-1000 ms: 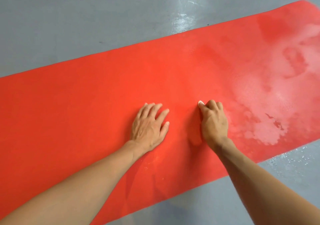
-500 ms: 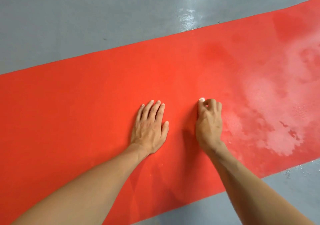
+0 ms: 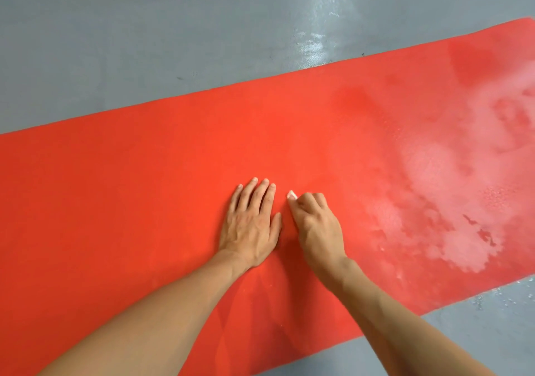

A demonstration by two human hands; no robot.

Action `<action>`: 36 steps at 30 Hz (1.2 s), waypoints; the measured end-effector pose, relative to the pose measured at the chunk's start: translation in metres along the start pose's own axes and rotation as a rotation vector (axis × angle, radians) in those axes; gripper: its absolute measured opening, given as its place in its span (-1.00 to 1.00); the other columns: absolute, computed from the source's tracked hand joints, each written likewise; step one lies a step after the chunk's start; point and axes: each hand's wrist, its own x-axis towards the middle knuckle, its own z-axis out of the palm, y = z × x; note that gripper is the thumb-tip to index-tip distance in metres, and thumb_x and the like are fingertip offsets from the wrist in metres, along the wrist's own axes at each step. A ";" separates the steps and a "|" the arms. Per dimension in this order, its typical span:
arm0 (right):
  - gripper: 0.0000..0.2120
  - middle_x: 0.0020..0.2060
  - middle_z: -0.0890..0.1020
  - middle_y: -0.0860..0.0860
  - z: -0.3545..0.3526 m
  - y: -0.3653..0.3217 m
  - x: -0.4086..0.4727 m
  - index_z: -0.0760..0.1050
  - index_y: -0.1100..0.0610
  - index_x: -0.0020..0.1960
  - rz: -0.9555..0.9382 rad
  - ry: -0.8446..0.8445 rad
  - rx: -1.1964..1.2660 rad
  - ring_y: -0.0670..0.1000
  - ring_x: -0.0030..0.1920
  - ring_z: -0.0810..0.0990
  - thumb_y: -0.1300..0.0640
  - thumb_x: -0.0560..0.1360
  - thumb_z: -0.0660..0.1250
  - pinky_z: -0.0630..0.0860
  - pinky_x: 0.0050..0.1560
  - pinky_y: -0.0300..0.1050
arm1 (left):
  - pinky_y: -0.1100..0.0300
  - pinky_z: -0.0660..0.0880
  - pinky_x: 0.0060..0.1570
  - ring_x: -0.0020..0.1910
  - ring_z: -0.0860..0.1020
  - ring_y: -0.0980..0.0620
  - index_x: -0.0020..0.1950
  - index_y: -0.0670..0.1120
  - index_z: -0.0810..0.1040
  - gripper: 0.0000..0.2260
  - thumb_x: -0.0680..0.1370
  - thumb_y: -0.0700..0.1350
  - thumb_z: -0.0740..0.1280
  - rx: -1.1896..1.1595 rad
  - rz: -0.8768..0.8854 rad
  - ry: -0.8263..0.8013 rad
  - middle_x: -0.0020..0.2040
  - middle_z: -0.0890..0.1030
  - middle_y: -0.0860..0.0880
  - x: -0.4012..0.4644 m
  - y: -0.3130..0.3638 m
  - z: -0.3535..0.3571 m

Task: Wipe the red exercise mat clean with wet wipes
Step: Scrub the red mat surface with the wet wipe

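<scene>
The red exercise mat point(image 3: 144, 190) lies flat on the grey floor point(image 3: 115, 42), wet and pale only at its right end, so most looks unwiped; left hand point(image 3: 250, 225) rests released, right hand point(image 3: 317, 228) has its grip clenched around a small white wipe point(image 3: 291, 195).
</scene>
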 end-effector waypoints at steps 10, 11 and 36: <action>-0.69 -0.02 0.52 0.10 -0.002 0.015 0.022 0.54 0.25 0.32 0.248 0.057 -0.074 0.18 0.02 0.45 0.21 0.62 0.24 0.49 -0.07 0.04 | -0.14 0.15 0.60 0.63 0.23 -0.11 0.62 -0.12 0.35 -0.42 0.65 0.12 0.10 0.005 -0.006 -0.007 0.59 0.38 -0.08 0.000 0.001 -0.002; -0.65 -0.04 0.53 0.08 0.000 0.002 0.014 0.54 0.26 0.33 0.090 0.020 -0.052 0.16 -0.02 0.47 0.17 0.60 0.23 0.50 -0.12 0.02 | -0.15 0.16 0.59 0.62 0.24 -0.11 0.61 -0.13 0.36 -0.42 0.65 0.12 0.10 -0.003 -0.005 -0.007 0.59 0.38 -0.09 0.001 0.002 -0.001; -0.69 -0.05 0.55 0.05 0.017 -0.003 0.072 0.59 0.19 0.27 0.141 0.053 0.008 0.15 0.01 0.46 0.17 0.63 0.16 0.52 -0.11 0.04 | -0.12 0.15 0.60 0.60 0.26 -0.14 0.59 -0.12 0.38 -0.40 0.63 0.16 0.09 -0.028 -0.030 0.044 0.55 0.41 -0.11 0.065 -0.031 0.004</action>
